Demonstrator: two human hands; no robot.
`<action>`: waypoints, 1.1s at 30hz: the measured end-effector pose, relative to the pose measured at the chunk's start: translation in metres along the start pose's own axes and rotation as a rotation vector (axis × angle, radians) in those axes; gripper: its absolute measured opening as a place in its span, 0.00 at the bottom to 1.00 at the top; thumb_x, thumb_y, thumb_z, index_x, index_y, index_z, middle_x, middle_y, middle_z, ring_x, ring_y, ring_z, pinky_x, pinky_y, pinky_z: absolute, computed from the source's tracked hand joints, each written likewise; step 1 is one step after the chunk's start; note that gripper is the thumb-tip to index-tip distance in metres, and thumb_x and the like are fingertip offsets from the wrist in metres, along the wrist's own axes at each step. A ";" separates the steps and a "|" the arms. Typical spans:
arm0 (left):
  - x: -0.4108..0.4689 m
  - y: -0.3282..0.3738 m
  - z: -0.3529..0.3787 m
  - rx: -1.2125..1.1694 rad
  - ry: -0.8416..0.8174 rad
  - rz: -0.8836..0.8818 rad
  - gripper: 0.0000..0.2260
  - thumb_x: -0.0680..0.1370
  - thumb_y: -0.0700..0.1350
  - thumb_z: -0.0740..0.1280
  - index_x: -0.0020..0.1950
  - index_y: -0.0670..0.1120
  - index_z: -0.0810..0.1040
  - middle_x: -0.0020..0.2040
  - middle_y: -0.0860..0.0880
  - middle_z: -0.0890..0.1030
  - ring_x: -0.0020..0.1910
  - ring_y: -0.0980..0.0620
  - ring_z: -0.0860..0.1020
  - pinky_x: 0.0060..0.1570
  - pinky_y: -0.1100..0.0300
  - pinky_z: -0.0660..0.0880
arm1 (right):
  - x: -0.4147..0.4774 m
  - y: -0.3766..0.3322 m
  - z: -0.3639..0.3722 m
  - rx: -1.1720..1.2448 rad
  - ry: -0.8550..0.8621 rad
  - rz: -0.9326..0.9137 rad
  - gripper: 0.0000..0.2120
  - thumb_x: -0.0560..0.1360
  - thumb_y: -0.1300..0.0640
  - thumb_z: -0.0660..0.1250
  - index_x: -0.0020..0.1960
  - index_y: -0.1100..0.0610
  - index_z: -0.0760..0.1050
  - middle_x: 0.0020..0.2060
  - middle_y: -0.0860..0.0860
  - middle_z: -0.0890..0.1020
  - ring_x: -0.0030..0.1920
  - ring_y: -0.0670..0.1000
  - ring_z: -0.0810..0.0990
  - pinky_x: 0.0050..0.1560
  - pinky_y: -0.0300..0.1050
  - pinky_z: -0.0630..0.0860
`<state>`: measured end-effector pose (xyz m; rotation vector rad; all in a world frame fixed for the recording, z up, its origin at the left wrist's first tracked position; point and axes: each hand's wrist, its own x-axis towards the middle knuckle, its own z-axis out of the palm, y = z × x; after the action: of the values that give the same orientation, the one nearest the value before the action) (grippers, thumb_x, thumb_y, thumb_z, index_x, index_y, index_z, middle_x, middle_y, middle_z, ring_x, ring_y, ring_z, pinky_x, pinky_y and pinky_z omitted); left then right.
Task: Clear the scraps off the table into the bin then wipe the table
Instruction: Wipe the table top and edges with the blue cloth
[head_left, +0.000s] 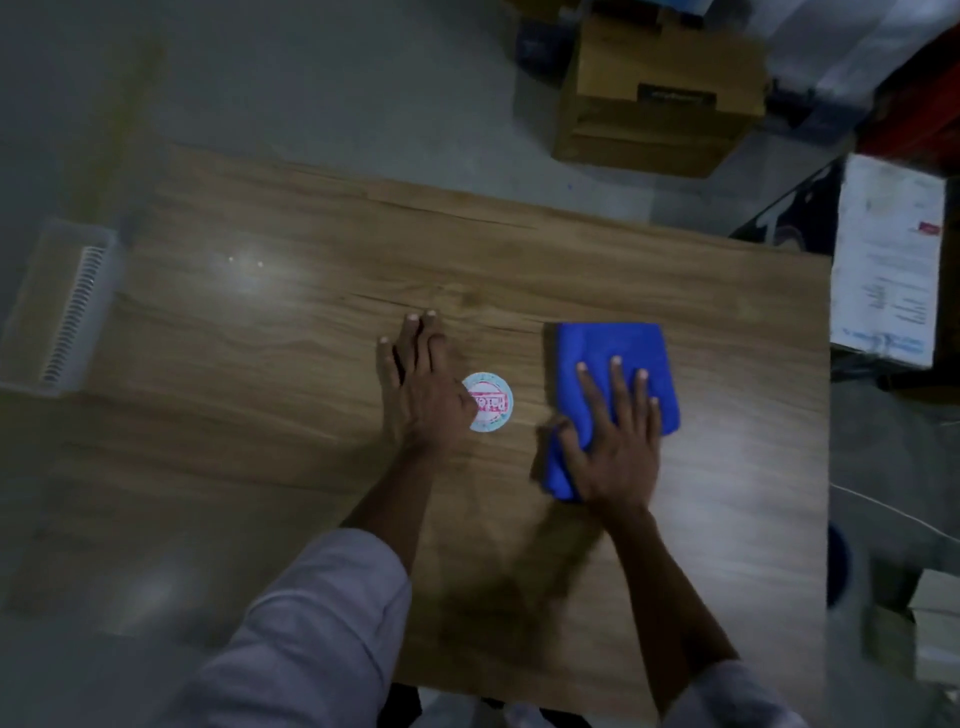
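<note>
Two hands lie on the wooden table (311, 291), and between them sits one round white sticker (491, 402) with pink print, just right of centre in the frame. The left hand (421, 384) rests flat with its fingers stretched forward and close together, holding nothing; its thumb side touches or covers the sticker's left edge. The right hand (615, 431) is spread wide, palm down, pressing on one folded blue cloth (618, 348) right of centre. No loose scraps can be made out on the table, though the picture is blurred. One pale slatted bin (62, 306) stands at the table's left edge, at the left of the frame. The tabletop is brown wood grain with dull glare patches. Beyond it lies a grey floor, with one cardboard box (660, 93) at the upper right and one printed white sheet (883, 260) at the right edge.
</note>
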<state>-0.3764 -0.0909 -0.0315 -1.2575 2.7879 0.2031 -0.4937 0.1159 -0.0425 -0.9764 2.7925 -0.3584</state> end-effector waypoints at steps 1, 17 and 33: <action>0.002 0.004 0.001 0.014 -0.010 0.002 0.39 0.68 0.46 0.60 0.79 0.40 0.57 0.81 0.46 0.60 0.82 0.46 0.53 0.79 0.41 0.51 | 0.015 0.004 -0.001 -0.017 0.017 0.043 0.32 0.79 0.38 0.57 0.82 0.41 0.57 0.83 0.48 0.54 0.83 0.56 0.48 0.80 0.60 0.52; 0.015 0.004 0.012 -0.046 0.056 0.176 0.28 0.84 0.55 0.53 0.83 0.46 0.55 0.83 0.49 0.54 0.83 0.48 0.49 0.78 0.42 0.52 | 0.036 -0.031 0.008 -0.021 -0.042 -0.195 0.32 0.80 0.36 0.58 0.82 0.41 0.55 0.83 0.48 0.53 0.83 0.57 0.46 0.79 0.63 0.52; 0.033 0.011 0.006 -0.022 0.041 0.154 0.23 0.81 0.56 0.57 0.70 0.44 0.71 0.70 0.42 0.73 0.63 0.39 0.72 0.65 0.41 0.64 | 0.160 -0.063 0.018 -0.054 0.032 0.049 0.32 0.80 0.35 0.51 0.82 0.40 0.51 0.83 0.49 0.51 0.82 0.61 0.47 0.80 0.62 0.46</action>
<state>-0.4062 -0.1068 -0.0403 -1.0628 2.9276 0.2207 -0.5763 -0.0352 -0.0536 -0.9190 2.8636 -0.2968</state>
